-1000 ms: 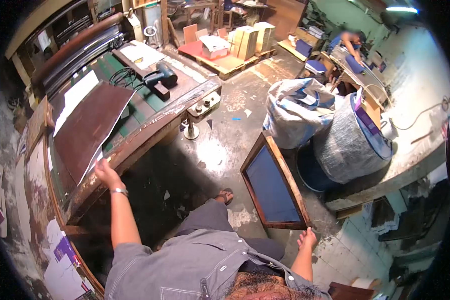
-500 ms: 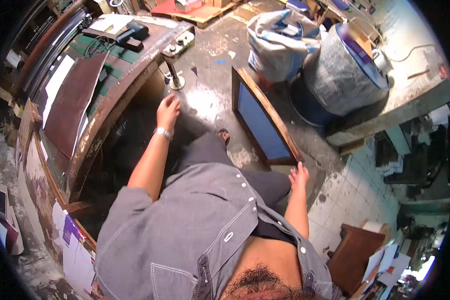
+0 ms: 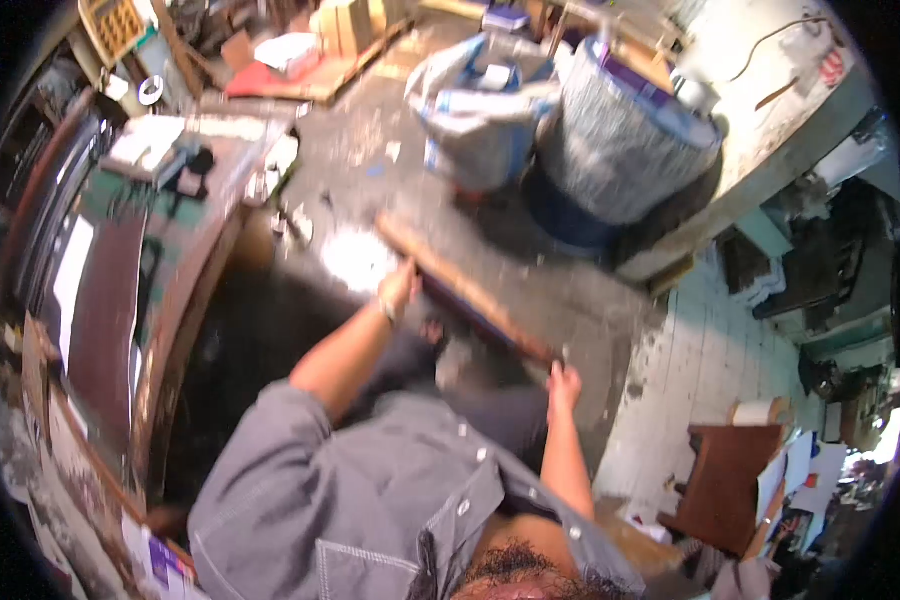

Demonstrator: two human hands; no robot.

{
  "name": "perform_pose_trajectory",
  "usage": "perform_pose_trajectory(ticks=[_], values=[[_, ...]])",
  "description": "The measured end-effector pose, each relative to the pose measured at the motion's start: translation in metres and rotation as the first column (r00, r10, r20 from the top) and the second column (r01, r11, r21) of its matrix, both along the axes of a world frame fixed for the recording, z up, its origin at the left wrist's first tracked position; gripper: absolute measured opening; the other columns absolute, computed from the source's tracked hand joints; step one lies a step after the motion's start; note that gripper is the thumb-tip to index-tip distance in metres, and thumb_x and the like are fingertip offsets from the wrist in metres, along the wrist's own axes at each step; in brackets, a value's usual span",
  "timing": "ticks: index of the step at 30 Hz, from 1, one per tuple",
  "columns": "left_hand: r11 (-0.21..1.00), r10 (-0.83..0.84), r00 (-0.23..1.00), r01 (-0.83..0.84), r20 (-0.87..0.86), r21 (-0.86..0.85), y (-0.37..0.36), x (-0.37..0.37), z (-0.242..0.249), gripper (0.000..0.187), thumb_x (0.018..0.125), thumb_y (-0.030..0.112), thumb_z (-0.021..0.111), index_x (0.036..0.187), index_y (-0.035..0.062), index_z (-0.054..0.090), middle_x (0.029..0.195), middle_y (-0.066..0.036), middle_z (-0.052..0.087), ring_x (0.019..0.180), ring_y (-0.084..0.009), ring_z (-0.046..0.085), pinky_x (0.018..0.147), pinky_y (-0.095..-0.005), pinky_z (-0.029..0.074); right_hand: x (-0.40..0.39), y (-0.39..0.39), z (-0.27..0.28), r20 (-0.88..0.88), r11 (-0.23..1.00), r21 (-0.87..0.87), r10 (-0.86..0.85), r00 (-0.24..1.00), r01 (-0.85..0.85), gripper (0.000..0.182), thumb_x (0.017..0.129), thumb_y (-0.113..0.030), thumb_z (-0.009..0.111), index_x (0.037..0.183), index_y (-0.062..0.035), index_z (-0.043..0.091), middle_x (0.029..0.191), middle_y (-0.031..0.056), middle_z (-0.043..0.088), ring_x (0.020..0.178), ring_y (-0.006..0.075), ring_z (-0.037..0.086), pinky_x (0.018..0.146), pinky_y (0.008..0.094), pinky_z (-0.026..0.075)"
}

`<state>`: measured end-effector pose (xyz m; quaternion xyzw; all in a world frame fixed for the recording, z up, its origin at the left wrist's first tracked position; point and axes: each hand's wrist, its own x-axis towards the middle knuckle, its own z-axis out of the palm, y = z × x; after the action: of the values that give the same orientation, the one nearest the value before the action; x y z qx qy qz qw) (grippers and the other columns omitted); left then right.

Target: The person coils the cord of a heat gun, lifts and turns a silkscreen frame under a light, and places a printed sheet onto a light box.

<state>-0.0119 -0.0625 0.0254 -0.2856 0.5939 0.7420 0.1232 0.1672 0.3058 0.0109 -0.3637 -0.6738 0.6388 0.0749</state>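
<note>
A wooden screen frame [image 3: 480,299] stands nearly edge-on in front of my legs. Its pale wooden top edge runs from upper left to lower right, and its blue panel is mostly turned out of sight. My left hand [image 3: 398,287] grips the frame near its far end. At the near corner, my right hand [image 3: 564,386] has its fingers closed round the edge. The picture is somewhat blurred by motion.
To my left stands a worn table [image 3: 185,290] bearing a brown sheet [image 3: 105,310]. Ahead are a white-and-blue sack [image 3: 480,125] and a large wrapped drum [image 3: 620,140]. A ledge [image 3: 740,200] runs along the right, with a brown wooden piece [image 3: 725,480] lower down.
My left hand has moved from the open air beside the table onto the frame. The frame has turned from showing its blue face to nearly edge-on. The view has shifted.
</note>
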Motion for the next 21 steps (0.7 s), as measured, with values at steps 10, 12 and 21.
perform_pose_trajectory(ticks=[10, 12, 21], values=[[0.885, 0.093, 0.966, -0.191, 0.241, 0.426, 0.013, -0.006, 0.044, 0.031, 0.097, 0.029, 0.048, 0.117, 0.0074, 0.057, 0.106, -0.003, 0.062, 0.094, -0.0169, 0.058, 0.082, -0.0353, 0.046, -0.015, -0.007, 0.038, 0.296, 0.942, -0.254, -0.141, 0.945, 0.22, 0.035, 0.092, -0.031, 0.059, 0.118, -0.0131, 0.043, 0.098, 0.0158, 0.067, 0.078, 0.0264, 0.066, 0.056, 0.0348, 0.052], [0.814, 0.108, 0.953, -0.249, 0.284, 0.525, 0.016, -0.021, 0.052, 0.025, 0.096, 0.029, 0.047, 0.103, 0.0082, 0.059, 0.091, -0.003, 0.062, 0.092, -0.0185, 0.06, 0.084, -0.038, 0.048, -0.026, 0.0, 0.043, 0.371, 0.919, -0.261, -0.186, 0.91, 0.295, 0.034, 0.091, -0.03, 0.058, 0.117, -0.0135, 0.043, 0.101, 0.0173, 0.064, 0.081, 0.0308, 0.066, 0.057, 0.0411, 0.054], [0.838, 0.036, 0.964, -0.172, 0.262, 0.518, 0.035, -0.058, 0.008, 0.022, 0.094, 0.021, 0.058, 0.114, 0.0128, 0.053, 0.106, -0.001, 0.062, 0.098, -0.0165, 0.06, 0.079, -0.0364, 0.044, -0.023, 0.154, -0.118, 0.53, 0.887, -0.309, -0.139, 0.836, 0.344, 0.025, 0.085, -0.013, 0.054, 0.104, 0.0024, 0.05, 0.113, 0.0243, 0.056, 0.091, 0.0449, 0.061, 0.073, 0.0585, 0.057]])
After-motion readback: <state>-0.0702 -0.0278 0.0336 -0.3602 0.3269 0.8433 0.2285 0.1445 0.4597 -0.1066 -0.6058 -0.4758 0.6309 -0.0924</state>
